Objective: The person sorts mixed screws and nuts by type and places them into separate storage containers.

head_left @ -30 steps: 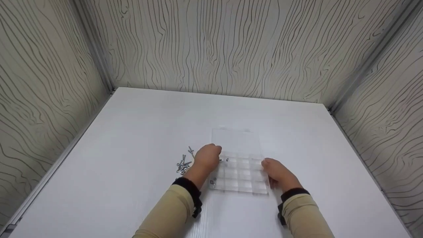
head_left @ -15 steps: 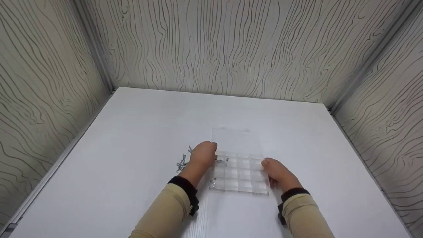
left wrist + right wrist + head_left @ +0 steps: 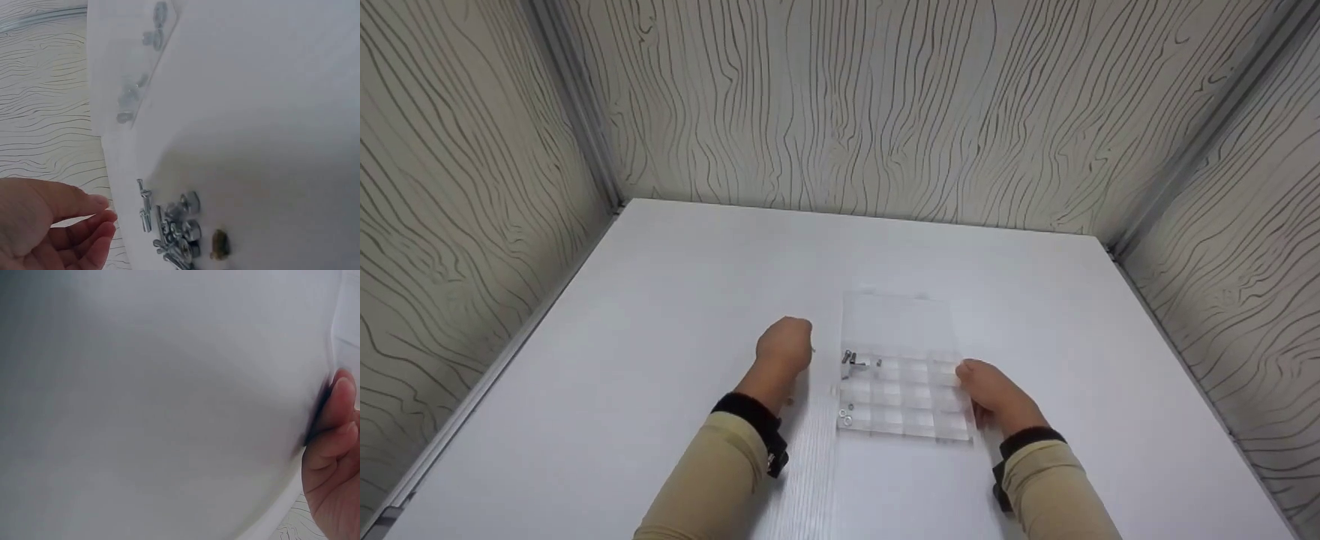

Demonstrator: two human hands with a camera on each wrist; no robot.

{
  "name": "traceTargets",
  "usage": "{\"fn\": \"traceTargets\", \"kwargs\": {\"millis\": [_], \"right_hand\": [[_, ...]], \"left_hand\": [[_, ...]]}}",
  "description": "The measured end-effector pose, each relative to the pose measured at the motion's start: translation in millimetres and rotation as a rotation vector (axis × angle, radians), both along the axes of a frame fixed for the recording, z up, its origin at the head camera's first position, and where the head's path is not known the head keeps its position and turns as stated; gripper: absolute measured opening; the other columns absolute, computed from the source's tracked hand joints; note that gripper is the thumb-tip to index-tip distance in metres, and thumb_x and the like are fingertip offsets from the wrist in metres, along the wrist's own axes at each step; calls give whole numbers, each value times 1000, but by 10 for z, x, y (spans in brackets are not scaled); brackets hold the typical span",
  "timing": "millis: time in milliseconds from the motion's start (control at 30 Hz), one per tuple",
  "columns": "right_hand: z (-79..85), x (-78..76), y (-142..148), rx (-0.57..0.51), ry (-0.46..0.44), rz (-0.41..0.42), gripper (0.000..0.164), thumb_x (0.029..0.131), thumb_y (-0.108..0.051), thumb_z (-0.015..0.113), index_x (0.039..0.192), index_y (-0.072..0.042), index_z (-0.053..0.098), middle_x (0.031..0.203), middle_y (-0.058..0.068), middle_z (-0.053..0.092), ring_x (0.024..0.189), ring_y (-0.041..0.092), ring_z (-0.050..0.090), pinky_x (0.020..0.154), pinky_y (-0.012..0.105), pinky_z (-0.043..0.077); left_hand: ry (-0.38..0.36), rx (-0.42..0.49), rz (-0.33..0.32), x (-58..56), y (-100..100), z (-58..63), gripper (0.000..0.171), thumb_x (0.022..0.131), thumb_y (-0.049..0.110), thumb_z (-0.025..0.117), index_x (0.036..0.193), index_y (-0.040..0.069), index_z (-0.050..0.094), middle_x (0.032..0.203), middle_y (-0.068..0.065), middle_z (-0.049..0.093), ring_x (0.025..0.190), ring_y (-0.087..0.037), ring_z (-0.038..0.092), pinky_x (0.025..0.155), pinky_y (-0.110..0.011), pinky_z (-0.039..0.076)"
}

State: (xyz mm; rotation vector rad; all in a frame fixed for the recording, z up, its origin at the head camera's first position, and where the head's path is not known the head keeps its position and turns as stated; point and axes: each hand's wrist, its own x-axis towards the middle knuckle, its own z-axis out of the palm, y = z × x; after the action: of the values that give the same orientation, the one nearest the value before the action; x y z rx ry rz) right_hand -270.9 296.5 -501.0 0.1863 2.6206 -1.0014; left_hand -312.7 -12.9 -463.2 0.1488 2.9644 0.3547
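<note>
A clear plastic compartment box [image 3: 916,394] lies on the white table with its lid [image 3: 896,319] folded back flat. Thumb over its right rim, my right hand [image 3: 997,394] holds the box by that side. Several screws [image 3: 849,358] lie in its far-left compartment, and small rings [image 3: 845,418] in the near-left one. To the left of the box is my left hand [image 3: 784,349], its thumb and fingertips [image 3: 104,202] near each other with nothing seen between them. Beside those fingers, in the left wrist view, lies a pile of metal bolts and nuts [image 3: 179,228], hidden behind the hand in the head view.
Next to the pile is a small brass-coloured piece [image 3: 220,244]. Wood-patterned walls [image 3: 840,105] with metal corner posts enclose the table [image 3: 697,262] at the back and both sides.
My left hand has moved left from the box to over the loose hardware. Screws in the far-left compartment now show. The right hand and the box have stayed in place.
</note>
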Motion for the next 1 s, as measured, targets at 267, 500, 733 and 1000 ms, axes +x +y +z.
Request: {"fn": "traceTargets", "kwargs": {"millis": [267,500,733,1000], "right_hand": [[-21,-13,12,-36,6,-20,30,99,-24,28,95,-3,49,46,7,47,34,19,47,33,30,41],[-12,6,12,-30,19,-5,34,98,-25,28,111,0,47,43,8,47,32,18,47,33,31,41],[-11,-15,15,-23,2,-17,31,99,-26,27,98,-4,49,46,8,48,35,20,48,34,30,41],[10,2,-8,-12,-16,-35,29,97,-24,26,93,-5,47,48,7,48,37,20,49,35,29,41]], "left_hand": [[105,-91,-72,-27,-34,-155,12,84,6,58,94,10,64,94,-7,63,92,-22,59,78,-33,51],[104,-139,-86,-32,-37,-209,9,84,13,62,92,12,66,88,-5,60,87,-20,56,73,-33,51],[67,-172,-101,-7,-33,-210,19,78,9,69,96,11,64,90,-6,59,89,-21,55,75,-34,51],[42,-165,-108,8,-22,-214,14,83,7,62,96,12,63,90,-6,62,90,-21,59,77,-34,51]]}}
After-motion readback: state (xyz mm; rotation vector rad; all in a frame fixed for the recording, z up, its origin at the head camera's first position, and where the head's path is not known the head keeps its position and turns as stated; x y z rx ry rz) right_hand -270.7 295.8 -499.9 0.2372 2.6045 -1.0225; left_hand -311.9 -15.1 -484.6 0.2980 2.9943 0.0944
